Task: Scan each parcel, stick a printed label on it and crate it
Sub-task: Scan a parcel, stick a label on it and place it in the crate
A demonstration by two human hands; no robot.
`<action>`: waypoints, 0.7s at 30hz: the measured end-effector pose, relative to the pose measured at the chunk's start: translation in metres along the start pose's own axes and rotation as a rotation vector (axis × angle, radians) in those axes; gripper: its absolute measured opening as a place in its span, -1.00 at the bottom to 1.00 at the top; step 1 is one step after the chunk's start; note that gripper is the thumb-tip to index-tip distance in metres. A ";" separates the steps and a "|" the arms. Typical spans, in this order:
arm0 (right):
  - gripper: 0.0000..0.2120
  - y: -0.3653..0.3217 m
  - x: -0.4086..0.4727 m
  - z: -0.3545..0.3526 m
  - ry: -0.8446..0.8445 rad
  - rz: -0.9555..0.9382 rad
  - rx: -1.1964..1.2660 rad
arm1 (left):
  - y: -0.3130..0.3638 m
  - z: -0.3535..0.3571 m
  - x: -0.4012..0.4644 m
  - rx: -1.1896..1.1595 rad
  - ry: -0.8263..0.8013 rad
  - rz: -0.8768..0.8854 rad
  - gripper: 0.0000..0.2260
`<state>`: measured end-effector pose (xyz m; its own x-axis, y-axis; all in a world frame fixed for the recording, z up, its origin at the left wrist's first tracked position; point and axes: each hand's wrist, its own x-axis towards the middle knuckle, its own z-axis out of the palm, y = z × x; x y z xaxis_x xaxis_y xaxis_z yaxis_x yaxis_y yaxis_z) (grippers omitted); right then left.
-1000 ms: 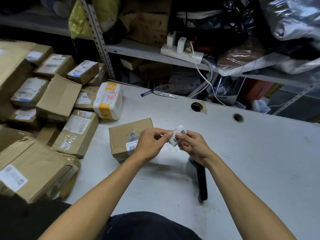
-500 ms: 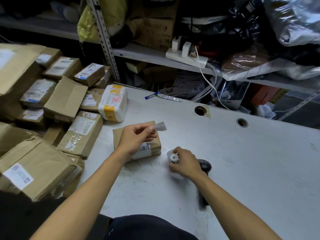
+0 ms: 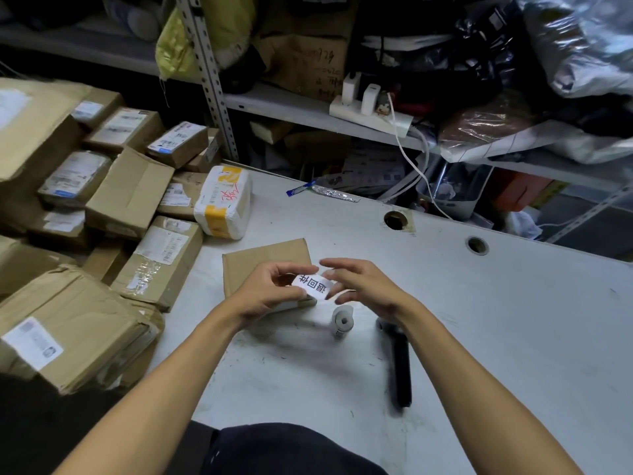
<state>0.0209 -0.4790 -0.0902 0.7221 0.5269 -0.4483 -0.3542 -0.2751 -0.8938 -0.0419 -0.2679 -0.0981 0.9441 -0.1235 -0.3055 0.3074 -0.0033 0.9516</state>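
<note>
— Above the brown parcel (image 3: 265,265), what is that white slip?
— A printed label (image 3: 313,286) with black characters — the left hand (image 3: 270,291) pinches it.
— And the right hand (image 3: 359,286)?
— Fingers spread loose just beside the label, gripping nothing. A label roll (image 3: 342,320) and black scanner (image 3: 400,365) lie on the table (image 3: 496,337) nearby.

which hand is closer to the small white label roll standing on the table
Right. The right hand hovers open just above and beside the small white label roll; the left hand, pinching the printed white label, is further off, over the brown cardboard parcel.
</note>
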 end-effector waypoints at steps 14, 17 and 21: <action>-0.90 0.022 0.009 0.044 0.276 -0.024 0.388 | -0.019 0.016 -0.008 -0.311 0.271 -0.148 -0.56; -0.89 0.025 0.010 0.044 0.342 -0.040 0.264 | -0.019 0.015 -0.008 -0.238 0.315 -0.165 -0.73; -0.88 0.024 0.016 0.041 0.427 -0.068 0.115 | -0.014 0.006 -0.003 -0.168 0.430 -0.155 -0.85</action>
<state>-0.0003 -0.4446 -0.1197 0.9180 0.1552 -0.3649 -0.3438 -0.1474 -0.9274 -0.0501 -0.2733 -0.1105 0.8381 0.2868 -0.4640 0.4301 0.1757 0.8855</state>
